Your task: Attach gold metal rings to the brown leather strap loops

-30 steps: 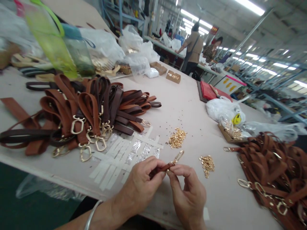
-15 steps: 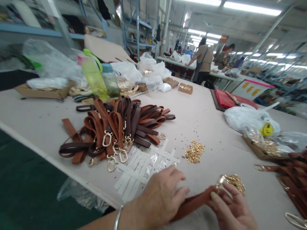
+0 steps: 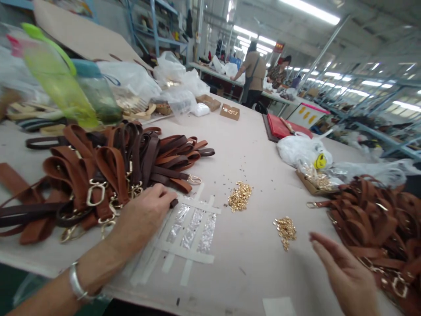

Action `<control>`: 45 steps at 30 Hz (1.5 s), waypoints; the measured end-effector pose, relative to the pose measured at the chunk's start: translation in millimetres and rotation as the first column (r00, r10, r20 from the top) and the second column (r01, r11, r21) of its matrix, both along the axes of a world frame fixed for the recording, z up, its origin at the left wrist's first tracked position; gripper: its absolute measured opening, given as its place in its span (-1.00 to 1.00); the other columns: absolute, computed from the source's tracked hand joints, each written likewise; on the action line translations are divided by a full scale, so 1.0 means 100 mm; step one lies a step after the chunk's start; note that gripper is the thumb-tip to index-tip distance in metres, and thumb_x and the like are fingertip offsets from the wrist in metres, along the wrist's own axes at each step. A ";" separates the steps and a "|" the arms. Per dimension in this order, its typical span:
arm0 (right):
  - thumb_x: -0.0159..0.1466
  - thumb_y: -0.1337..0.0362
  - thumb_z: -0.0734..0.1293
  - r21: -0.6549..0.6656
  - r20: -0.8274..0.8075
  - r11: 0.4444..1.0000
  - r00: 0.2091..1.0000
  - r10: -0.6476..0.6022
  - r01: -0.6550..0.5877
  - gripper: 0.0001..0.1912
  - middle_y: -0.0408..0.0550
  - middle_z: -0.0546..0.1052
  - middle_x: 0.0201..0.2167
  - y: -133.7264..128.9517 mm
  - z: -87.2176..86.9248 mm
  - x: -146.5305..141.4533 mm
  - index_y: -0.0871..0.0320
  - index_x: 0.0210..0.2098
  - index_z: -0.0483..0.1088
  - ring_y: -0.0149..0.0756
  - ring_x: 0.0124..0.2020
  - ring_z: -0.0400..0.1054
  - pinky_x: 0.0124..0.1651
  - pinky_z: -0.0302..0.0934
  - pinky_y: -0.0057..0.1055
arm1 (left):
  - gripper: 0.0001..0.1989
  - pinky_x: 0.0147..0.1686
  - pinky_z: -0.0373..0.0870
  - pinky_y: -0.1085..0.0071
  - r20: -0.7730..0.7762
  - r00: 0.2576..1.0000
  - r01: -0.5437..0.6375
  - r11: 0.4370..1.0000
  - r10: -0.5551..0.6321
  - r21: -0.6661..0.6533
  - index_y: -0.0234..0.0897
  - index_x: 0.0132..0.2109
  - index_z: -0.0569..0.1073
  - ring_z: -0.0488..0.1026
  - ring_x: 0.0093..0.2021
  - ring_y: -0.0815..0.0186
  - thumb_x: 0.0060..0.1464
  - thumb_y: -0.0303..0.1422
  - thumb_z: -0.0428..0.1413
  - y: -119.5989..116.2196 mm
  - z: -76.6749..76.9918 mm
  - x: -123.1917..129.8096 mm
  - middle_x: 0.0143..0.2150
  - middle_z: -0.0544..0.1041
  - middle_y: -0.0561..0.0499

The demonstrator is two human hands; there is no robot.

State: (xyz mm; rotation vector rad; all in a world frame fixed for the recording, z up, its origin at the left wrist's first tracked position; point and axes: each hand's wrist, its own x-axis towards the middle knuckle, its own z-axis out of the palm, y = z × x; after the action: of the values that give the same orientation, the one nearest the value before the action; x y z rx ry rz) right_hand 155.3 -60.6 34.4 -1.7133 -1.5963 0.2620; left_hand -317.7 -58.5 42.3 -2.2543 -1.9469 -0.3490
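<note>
A: So what are our hands up to?
B: Our left hand is at the near right side of the left strap pile, fingers curled in and clamped on a dark strap, its end poking out beside the taped plastic.
A: And our right?
B: Our right hand hovers over the table, thumb and fingers a bit apart, between the small gold pile and the brown straps. The big gold pile sits farther back, between our hands.
</note>
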 end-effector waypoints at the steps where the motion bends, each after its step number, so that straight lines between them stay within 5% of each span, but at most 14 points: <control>1: 0.25 0.06 0.35 -0.021 0.060 0.989 0.987 0.147 -0.146 -0.68 -0.03 0.63 -0.17 0.02 -0.05 -0.29 0.06 -0.09 0.52 -0.11 -0.18 0.52 -0.08 0.39 -0.23 | -0.80 -0.23 0.38 0.26 0.033 0.999 0.043 0.999 -0.042 -0.010 -0.26 -0.12 0.48 0.41 -0.23 0.16 0.24 -0.52 -0.03 -0.06 -0.02 0.07 -0.23 0.40 -0.06; 3: 0.32 0.15 0.27 -0.013 0.182 0.911 0.895 0.408 -0.413 -0.73 -0.04 0.60 -0.08 0.06 -0.14 -0.85 0.04 -0.04 0.49 -0.14 -0.05 0.47 0.04 0.35 -0.20 | -0.81 -0.24 0.37 0.28 0.111 0.985 0.139 0.990 -0.134 -0.038 -0.24 -0.14 0.47 0.39 -0.23 0.19 0.23 -0.54 0.00 -0.21 -0.06 0.26 -0.24 0.40 -0.03; 5: 0.36 0.22 0.23 -0.031 0.303 0.836 0.791 0.531 -0.549 -0.72 0.00 0.56 -0.02 0.11 -0.19 -1.28 0.05 0.02 0.46 -0.11 0.02 0.40 0.09 0.32 -0.13 | -0.83 -0.29 0.38 0.32 0.178 0.962 0.221 0.973 -0.207 -0.063 -0.22 -0.16 0.47 0.39 -0.25 0.22 0.22 -0.54 0.03 -0.38 -0.11 0.47 -0.26 0.41 0.00; 10: 0.36 0.28 0.24 -0.095 0.529 0.826 0.675 0.514 -0.555 -0.66 0.13 0.49 0.08 0.24 -0.25 -1.80 0.12 0.11 0.41 0.05 0.05 0.33 0.06 0.29 0.03 | -0.72 -0.28 0.45 0.35 0.346 0.874 0.377 0.925 -0.341 -0.040 -0.25 0.01 0.43 0.40 -0.25 0.24 0.21 -0.57 -0.02 -0.61 -0.09 0.68 -0.22 0.46 -0.05; 15: 0.37 0.31 0.22 -0.049 0.562 0.832 0.673 0.480 -0.552 -0.64 0.20 0.50 0.06 0.35 -0.31 -1.86 0.25 0.11 0.39 0.10 0.04 0.32 0.06 0.27 0.07 | -0.56 0.15 0.30 -0.01 0.161 0.962 0.228 0.973 -0.221 -0.027 -0.27 0.13 0.38 0.27 0.21 0.02 0.16 -0.66 -0.05 -0.34 0.04 0.21 0.18 0.39 -0.20; 18: 0.37 0.32 0.22 0.008 0.439 0.823 0.742 0.508 -0.568 -0.69 0.14 0.56 -0.04 0.37 -0.30 -1.84 0.21 0.05 0.44 0.00 -0.02 0.38 0.06 0.29 0.01 | -0.68 0.20 0.23 -0.01 0.065 0.959 0.282 0.955 -0.277 -0.089 -0.25 0.04 0.43 0.21 0.28 0.02 0.21 -0.61 -0.02 -0.11 0.01 -0.04 0.17 0.43 -0.15; 23: 0.33 0.18 0.28 0.020 0.000 0.903 0.903 0.430 -0.430 -0.79 -0.01 0.61 -0.21 0.27 -0.15 -1.76 0.09 -0.16 0.52 -0.16 -0.18 0.49 -0.07 0.37 -0.19 | -0.92 0.08 0.30 0.13 0.100 0.952 0.298 0.949 -0.288 -0.102 -0.29 -0.19 0.44 0.40 -0.01 0.12 0.22 -0.51 0.06 -0.03 -0.01 -0.12 -0.12 0.51 -0.08; 28: 0.19 0.07 0.42 -0.135 -0.490 0.939 0.845 0.213 -0.315 -0.70 -0.05 0.60 -0.40 0.05 0.00 -1.68 0.15 -0.21 0.55 -0.23 -0.37 0.50 -0.26 0.41 -0.31 | -0.89 -0.29 0.35 0.36 0.288 0.949 0.174 0.977 -0.132 -0.125 -0.24 -0.25 0.38 0.43 -0.32 0.26 0.27 -0.39 0.00 -0.20 0.10 -0.02 -0.34 0.47 0.03; 30: 0.14 0.10 0.48 -0.136 -0.616 0.944 0.772 0.156 -0.299 -0.69 -0.07 0.59 -0.44 -0.04 0.03 -1.68 0.16 -0.22 0.54 -0.25 -0.41 0.49 -0.30 0.42 -0.34 | -0.86 -0.46 0.28 0.45 0.606 0.792 0.099 0.961 0.081 -0.258 -0.22 -0.23 0.34 0.40 -0.46 0.34 0.28 -0.29 -0.04 -0.27 0.16 0.12 -0.43 0.42 0.12; 32: 0.12 0.14 0.50 -0.123 -0.699 0.939 0.700 0.148 -0.321 -0.74 -0.08 0.59 -0.46 -0.14 0.07 -1.74 0.15 -0.26 0.54 -0.27 -0.43 0.49 -0.33 0.42 -0.36 | -0.84 -0.60 0.16 0.52 0.827 0.454 0.146 0.888 0.331 -0.436 -0.21 -0.19 0.34 0.33 -0.58 0.41 0.25 -0.23 -0.02 -0.32 0.20 0.30 -0.52 0.36 0.20; 34: 0.14 0.17 0.49 -0.113 -0.763 0.914 0.623 0.172 -0.391 -0.80 -0.08 0.59 -0.46 -0.23 0.09 -1.83 0.14 -0.30 0.54 -0.29 -0.45 0.49 -0.34 0.42 -0.37 | -0.80 -0.64 0.13 0.55 0.861 0.186 0.279 0.815 0.473 -0.508 -0.25 -0.12 0.37 0.33 -0.60 0.44 0.15 -0.25 0.07 -0.36 0.22 0.50 -0.51 0.40 0.20; 37: 0.17 0.19 0.47 -0.108 -0.834 0.853 0.514 0.202 -0.511 -0.85 -0.09 0.59 -0.48 -0.33 0.10 -2.00 0.14 -0.33 0.54 -0.32 -0.47 0.47 -0.35 0.39 -0.40 | -0.63 -0.42 0.37 0.51 0.871 -0.052 0.396 0.811 0.488 -0.431 -0.29 -0.02 0.42 0.49 -0.39 0.40 -0.03 -0.39 0.20 -0.39 0.18 0.74 -0.31 0.56 0.08; 40: 0.18 0.20 0.46 -0.103 -0.858 0.824 0.469 0.210 -0.557 -0.86 -0.12 0.57 -0.53 -0.36 0.09 -2.10 0.15 -0.35 0.55 -0.36 -0.48 0.45 -0.35 0.36 -0.43 | -0.61 -0.20 0.44 0.41 0.883 -0.148 0.433 0.832 0.445 -0.346 -0.29 -0.01 0.47 0.54 -0.23 0.34 -0.06 -0.46 0.23 -0.40 0.11 0.87 -0.18 0.62 0.01; 45: 0.17 0.19 0.46 -0.119 -0.848 0.819 0.487 0.211 -0.561 -0.86 -0.15 0.55 -0.55 -0.36 0.10 -2.10 0.14 -0.36 0.56 -0.37 -0.48 0.42 -0.32 0.35 -0.43 | -0.73 -0.18 0.46 0.39 0.914 -0.130 0.501 0.821 0.385 -0.274 -0.28 -0.08 0.54 0.57 -0.27 0.33 0.02 -0.46 0.19 -0.42 0.07 0.96 -0.29 0.65 0.05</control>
State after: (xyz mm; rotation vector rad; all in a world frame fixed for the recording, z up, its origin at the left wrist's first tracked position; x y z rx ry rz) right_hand -54.5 -96.3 44.3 -1.1094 -1.2055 1.4810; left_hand -222.1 -100.4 49.1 -2.5383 -2.6900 -2.7558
